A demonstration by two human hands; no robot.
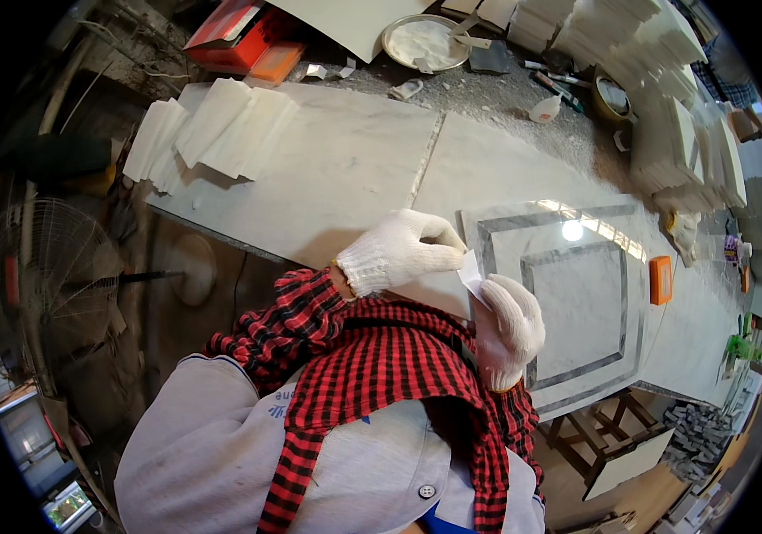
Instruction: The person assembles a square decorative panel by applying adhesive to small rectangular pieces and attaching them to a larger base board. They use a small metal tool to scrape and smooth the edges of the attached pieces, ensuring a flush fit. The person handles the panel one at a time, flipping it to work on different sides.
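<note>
My left hand (403,252), in a white knitted glove, pinches a small thin white piece (471,272) between thumb and fingertips. My right hand (511,331), gloved the same way, is closed at the lower end of that piece, its fingers curled. Whether the piece is paper or thin stone I cannot tell. Both hands are in front of my body, over the near edge of the work table. Just right of them lies a glossy pale stone panel (574,303) with dark grey bands forming nested frames.
White strips (231,131) lie stacked on the pale tabletop (354,160) at left. Tall stacks of white tiles (666,142) stand at far right. An orange block (660,280) sits beside the panel. A pan of white powder (424,43) is at the back. A fan (65,267) stands at left.
</note>
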